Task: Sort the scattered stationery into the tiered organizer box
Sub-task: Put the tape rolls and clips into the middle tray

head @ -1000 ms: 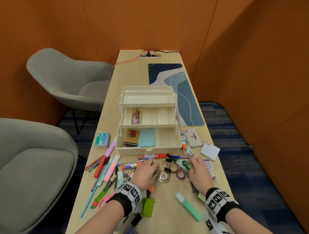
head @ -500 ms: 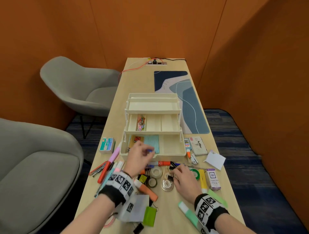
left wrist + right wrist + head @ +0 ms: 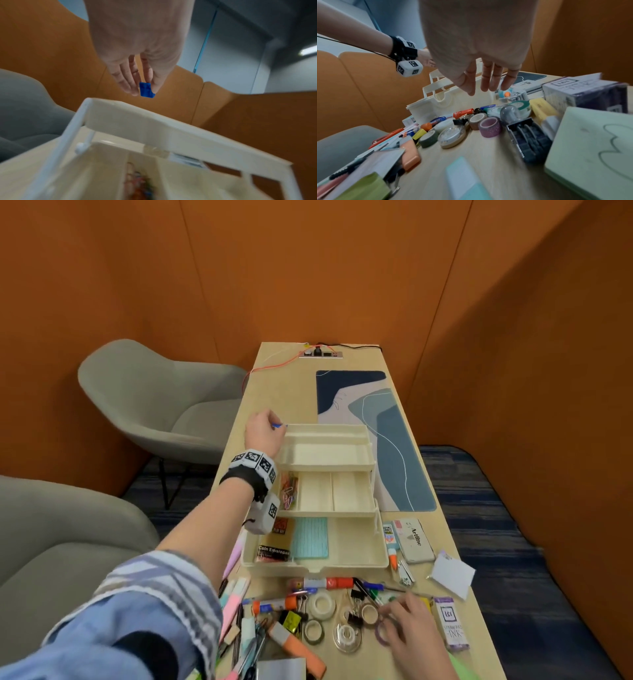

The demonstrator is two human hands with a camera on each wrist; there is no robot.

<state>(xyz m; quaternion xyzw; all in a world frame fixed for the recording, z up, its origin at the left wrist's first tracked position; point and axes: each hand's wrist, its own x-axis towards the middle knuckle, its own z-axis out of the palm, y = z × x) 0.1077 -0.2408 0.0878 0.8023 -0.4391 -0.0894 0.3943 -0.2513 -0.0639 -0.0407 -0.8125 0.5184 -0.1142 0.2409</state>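
The cream tiered organizer box (image 3: 329, 465) stands open in three steps mid-table. My left hand (image 3: 275, 426) reaches to the far left corner of its top tier and pinches a small blue piece (image 3: 146, 90) between thumb and fingertips, just above the rim (image 3: 137, 115). The top tier looks bare. Coloured paper clips (image 3: 288, 489) lie in the middle tier, and a teal notepad (image 3: 310, 537) and coin envelopes (image 3: 274, 551) in the bottom one. My right hand (image 3: 488, 86) hovers with straight fingers over the tape rolls, near a purple roll (image 3: 490, 126), holding nothing.
Pens, markers, binder clips and tape rolls (image 3: 315, 604) crowd the near table edge. A stamp-ink box (image 3: 452, 623), an Artline box (image 3: 412, 539), a glue bottle (image 3: 390, 541) and a white note (image 3: 452, 573) lie on the right. A blue desk mat (image 3: 394, 446) lies behind the organizer, and grey chairs (image 3: 164, 405) stand left.
My left hand lifted out of the pile with the blue piece and moved away to the organizer's top tier. My right hand stayed over the tape rolls and shifted slightly right.
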